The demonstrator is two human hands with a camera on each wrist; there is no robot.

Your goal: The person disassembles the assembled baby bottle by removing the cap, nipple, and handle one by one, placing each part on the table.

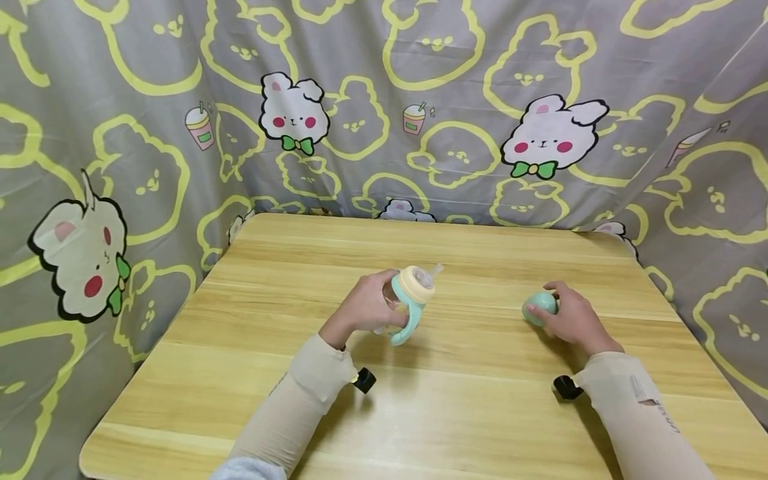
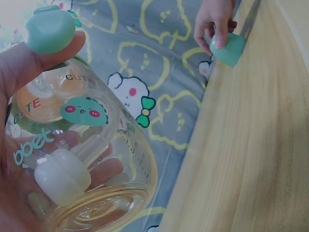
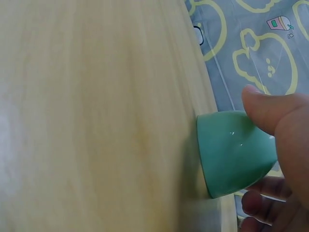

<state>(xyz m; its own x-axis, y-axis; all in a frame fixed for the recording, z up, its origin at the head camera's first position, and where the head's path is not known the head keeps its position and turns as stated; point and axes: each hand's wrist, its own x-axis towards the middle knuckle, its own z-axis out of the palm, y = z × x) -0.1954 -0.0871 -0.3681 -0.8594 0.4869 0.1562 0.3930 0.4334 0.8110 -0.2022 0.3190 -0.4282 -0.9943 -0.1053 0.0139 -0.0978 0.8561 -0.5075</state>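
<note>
My left hand [image 1: 364,303] grips a clear baby straw bottle [image 1: 414,283] with mint handles, a cream collar and a translucent straw [image 1: 437,269] sticking out of its top. The bottle is tilted over the table. Through its wall in the left wrist view shows a white weighted straw end [image 2: 63,176], with fingers behind the clear body. Over to the right, my right hand [image 1: 575,321] holds a glossy mint dome cap [image 1: 541,308] between thumb and fingers. In the right wrist view that cap [image 3: 234,152] has its wide rim facing the tabletop; whether it touches I cannot tell.
A light wooden table [image 1: 468,400] with rounded corners lies under both hands. Grey curtains [image 1: 372,40] with yellow outlines and white rabbit faces hang around its back and sides. Small black devices [image 1: 365,380] stick out from both wrists over the table.
</note>
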